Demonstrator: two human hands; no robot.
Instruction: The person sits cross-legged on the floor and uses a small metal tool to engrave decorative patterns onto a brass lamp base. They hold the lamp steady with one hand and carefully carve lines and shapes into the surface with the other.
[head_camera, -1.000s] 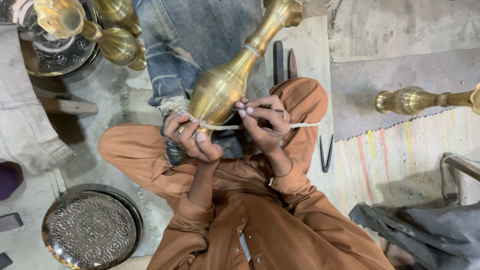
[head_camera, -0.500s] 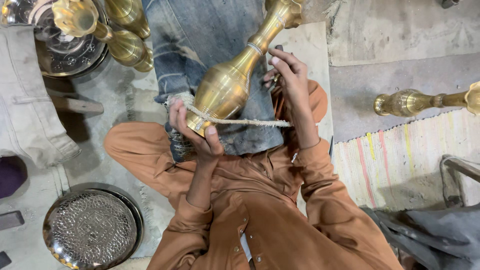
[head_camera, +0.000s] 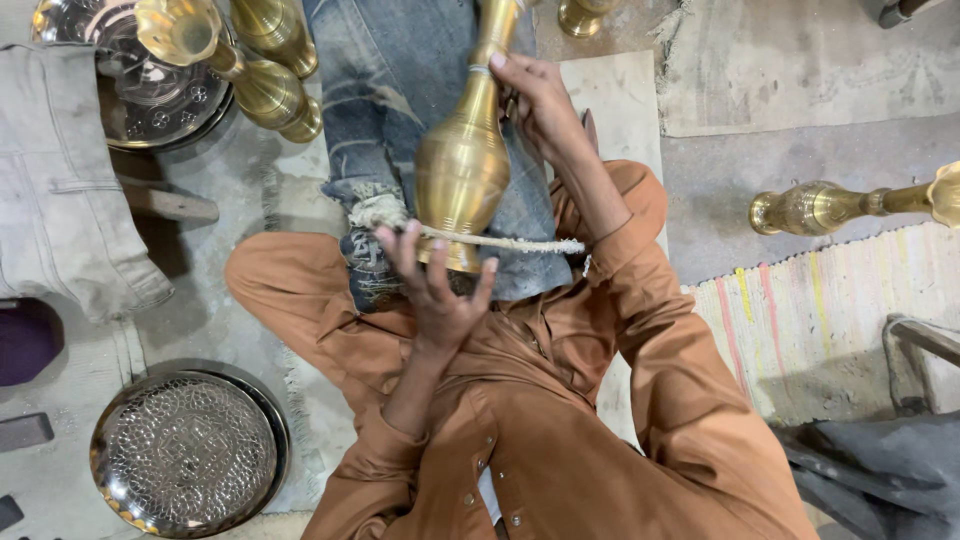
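Brass vase, tall and narrow-necked, is lying across a piece of faded denim on the person's lap. Right hand is gripping the slim neck, fingers curled closed around it. Left hand is resting at the vase's base, fingers spread wide, fingertips touching a pale cord that is running just above them across the base toward the right sleeve. Beyond the left fingers, more brass vases are lying beside a patterned metal tray. Below the left wrist, an embossed round plate is sitting on the floor. Well right of the right fingers, another brass vase is lying beside a striped rug.
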